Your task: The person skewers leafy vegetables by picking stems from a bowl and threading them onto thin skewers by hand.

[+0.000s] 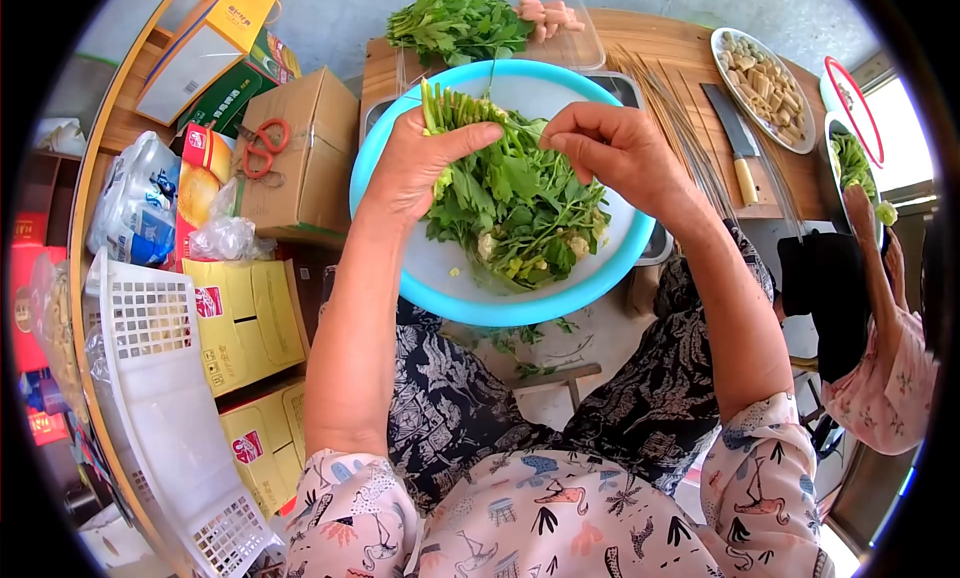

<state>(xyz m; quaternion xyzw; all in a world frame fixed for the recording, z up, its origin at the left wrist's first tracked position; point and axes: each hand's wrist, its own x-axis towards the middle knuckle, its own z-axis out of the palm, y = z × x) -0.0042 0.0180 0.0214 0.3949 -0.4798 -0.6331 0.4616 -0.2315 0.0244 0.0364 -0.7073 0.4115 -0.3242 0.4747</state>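
Green leafy stalks [462,110] clasped by left fingers [472,138]; right fingers [588,152] pressed together, any pinched item indistinct. Stalks could be spilled past round turquoise-rimmed plastic basin [500,312] by loosened left grasp.

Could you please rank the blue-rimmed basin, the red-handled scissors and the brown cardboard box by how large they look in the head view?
Largest to smallest:
Blue-rimmed basin
Brown cardboard box
Red-handled scissors
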